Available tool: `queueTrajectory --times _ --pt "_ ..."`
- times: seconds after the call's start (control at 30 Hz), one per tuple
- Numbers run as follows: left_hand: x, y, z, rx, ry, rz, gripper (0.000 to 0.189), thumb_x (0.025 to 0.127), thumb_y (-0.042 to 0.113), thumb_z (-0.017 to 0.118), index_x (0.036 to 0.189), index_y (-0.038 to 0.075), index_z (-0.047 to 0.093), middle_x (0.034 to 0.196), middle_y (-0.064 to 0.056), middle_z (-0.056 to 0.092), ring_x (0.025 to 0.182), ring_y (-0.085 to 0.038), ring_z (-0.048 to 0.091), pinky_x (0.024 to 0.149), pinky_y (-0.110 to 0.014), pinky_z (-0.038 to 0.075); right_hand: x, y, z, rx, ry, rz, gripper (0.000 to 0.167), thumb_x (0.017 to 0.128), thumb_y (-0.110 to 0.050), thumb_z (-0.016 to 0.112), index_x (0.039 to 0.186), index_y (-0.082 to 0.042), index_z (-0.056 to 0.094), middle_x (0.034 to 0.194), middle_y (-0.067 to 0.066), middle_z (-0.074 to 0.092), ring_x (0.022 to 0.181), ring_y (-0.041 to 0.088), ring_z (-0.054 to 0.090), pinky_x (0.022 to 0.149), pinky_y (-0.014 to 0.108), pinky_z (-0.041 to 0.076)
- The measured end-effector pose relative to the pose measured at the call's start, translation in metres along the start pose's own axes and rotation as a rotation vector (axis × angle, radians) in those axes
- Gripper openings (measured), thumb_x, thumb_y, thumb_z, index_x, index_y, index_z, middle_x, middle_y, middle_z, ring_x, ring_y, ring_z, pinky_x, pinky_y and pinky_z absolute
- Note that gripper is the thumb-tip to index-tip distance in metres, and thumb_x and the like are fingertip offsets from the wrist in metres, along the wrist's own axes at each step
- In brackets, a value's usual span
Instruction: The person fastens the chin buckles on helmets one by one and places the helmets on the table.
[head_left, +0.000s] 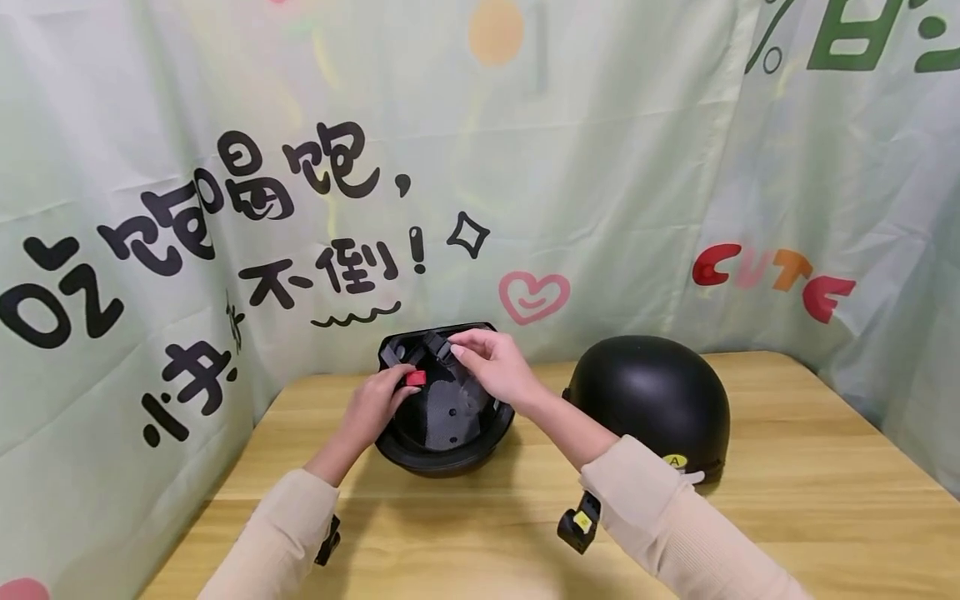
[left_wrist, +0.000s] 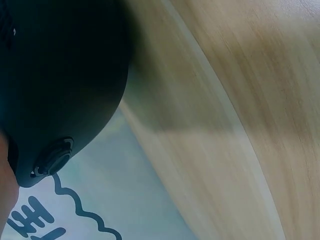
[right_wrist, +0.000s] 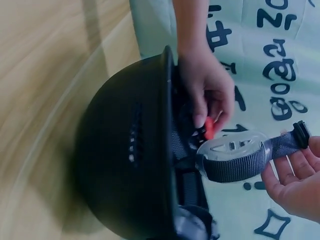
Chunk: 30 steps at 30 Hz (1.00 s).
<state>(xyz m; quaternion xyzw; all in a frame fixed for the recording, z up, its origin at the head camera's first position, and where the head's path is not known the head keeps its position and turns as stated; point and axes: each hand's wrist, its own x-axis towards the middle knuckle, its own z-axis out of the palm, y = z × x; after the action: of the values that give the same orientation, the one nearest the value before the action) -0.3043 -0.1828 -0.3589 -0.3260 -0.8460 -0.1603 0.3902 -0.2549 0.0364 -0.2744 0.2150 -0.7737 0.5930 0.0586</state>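
From the head, the left hand (head_left: 375, 404) pinched a red clip (head_left: 416, 378) in a helmet (head_left: 450, 464) at the wooden table's (head_left: 450, 542) far side; from the left wrist, a printed curtain (left_wrist: 125, 172) hung beyond; from the right wrist, the right hand (right_wrist: 295, 186) pinched a strap (right_wrist: 235, 171).

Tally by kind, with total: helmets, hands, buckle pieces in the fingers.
Helmets: 2 (upturned helmet, dome-up helmet)
Hands: 2 (left hand, right hand)
Held buckle pieces: 2 (red piece, black piece)
Total: 6
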Motion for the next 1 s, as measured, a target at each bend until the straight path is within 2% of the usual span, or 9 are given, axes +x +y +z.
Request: queueTrajectory --times 0.23,0.37,0.53,0.8,1.0 --pt "0.001 -0.002 0.001 -0.006 -0.024 -0.022 0.030 0.076 0.011 0.072 0.102 -0.001 0.063 0.093 -0.014 0.069 0.080 -0.028 0.067 0.071 -0.041 0.053 0.010 0.017 0.000 -0.002 -0.022 0.072 0.026 0.093 -0.007 0.052 0.116 0.003 0.062 0.105 0.019 0.066 0.082 0.011 0.059 0.075 0.029 0.054" --pt "0.001 -0.003 0.002 -0.003 -0.012 -0.027 0.031 0.076 0.010 0.073 0.102 -0.001 0.063 0.094 -0.015 0.069 0.080 -0.030 0.066 0.070 -0.042 0.053 0.014 0.028 0.002 -0.011 -0.021 0.086 0.025 0.093 -0.006 0.052 0.114 0.004 0.062 0.102 0.020 0.066 0.082 0.010 0.058 0.072 0.027 0.053" --pt "0.004 -0.002 0.002 -0.001 -0.004 0.003 0.031 0.075 0.010 0.073 0.103 -0.002 0.063 0.092 -0.015 0.069 0.079 -0.030 0.067 0.068 -0.042 0.053 0.016 0.044 0.006 -0.012 -0.021 0.108 0.025 0.093 -0.006 0.052 0.114 0.004 0.062 0.102 0.019 0.066 0.078 0.007 0.054 0.068 0.021 0.049" --pt "0.007 -0.001 0.003 -0.038 -0.020 0.014 0.030 0.077 0.011 0.072 0.103 -0.001 0.063 0.096 -0.016 0.069 0.085 -0.030 0.067 0.072 -0.042 0.053 0.015 0.061 0.014 -0.080 -0.031 0.085 0.019 0.091 -0.004 0.054 0.107 0.000 0.064 0.101 0.017 0.069 0.091 0.018 0.062 0.072 0.022 0.046" --pt "0.007 -0.002 0.004 -0.057 -0.034 0.017 0.028 0.078 0.011 0.071 0.103 0.000 0.064 0.097 -0.015 0.069 0.088 -0.029 0.067 0.074 -0.041 0.053 0.016 0.062 0.021 -0.120 -0.006 0.106 0.017 0.090 -0.003 0.055 0.103 0.000 0.065 0.094 0.014 0.068 0.077 0.013 0.055 0.066 0.021 0.042"
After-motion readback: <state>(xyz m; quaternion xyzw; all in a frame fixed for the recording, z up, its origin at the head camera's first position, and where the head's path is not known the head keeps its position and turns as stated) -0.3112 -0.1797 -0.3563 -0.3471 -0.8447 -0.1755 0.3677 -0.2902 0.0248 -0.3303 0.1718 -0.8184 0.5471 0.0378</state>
